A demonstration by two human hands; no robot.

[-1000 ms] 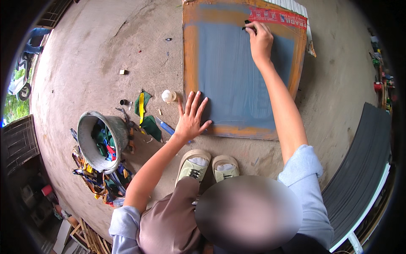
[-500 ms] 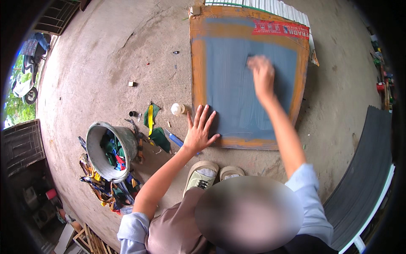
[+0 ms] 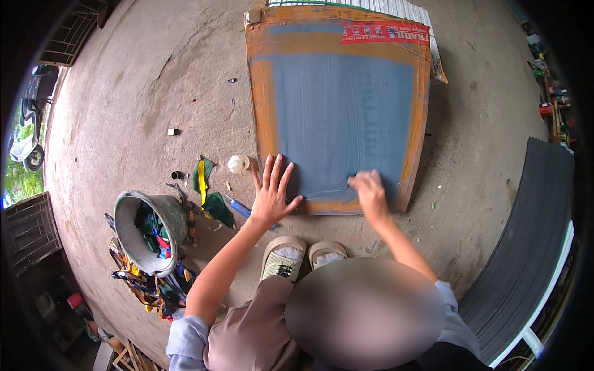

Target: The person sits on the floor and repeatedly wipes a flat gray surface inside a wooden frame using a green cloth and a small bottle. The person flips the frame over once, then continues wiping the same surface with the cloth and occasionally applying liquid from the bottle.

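A flat rectangular panel (image 3: pixel 343 111) lies in front of me, its blue-grey surface streaked with pale lines and bordered in brown tape. My left hand (image 3: pixel 271 195) rests open with fingers spread on the panel's lower left corner. Over the lower right part of the panel is my right hand (image 3: pixel 369 193), its fingers closed and pressed down at the surface. Whatever it grips is mostly hidden; only a small dark edge shows beside the fingertips. A strip of red printed tape (image 3: pixel 383 33) crosses the panel's top right.
To the left stands a tilted grey bucket (image 3: pixel 127 216) holding cloth scraps, with more scraps (image 3: pixel 151 290) heaped beside it. A small pale bottle (image 3: pixel 238 163), green cloth pieces (image 3: pixel 218 209) and a blue-handled cutter (image 3: pixel 238 207) lie by the panel. Dark corrugated sheeting (image 3: pixel 526 229) is at right.
My right hand has come down from the upper part of the panel to its lower right. My left hand keeps its place at the corner. The view has shifted slightly.
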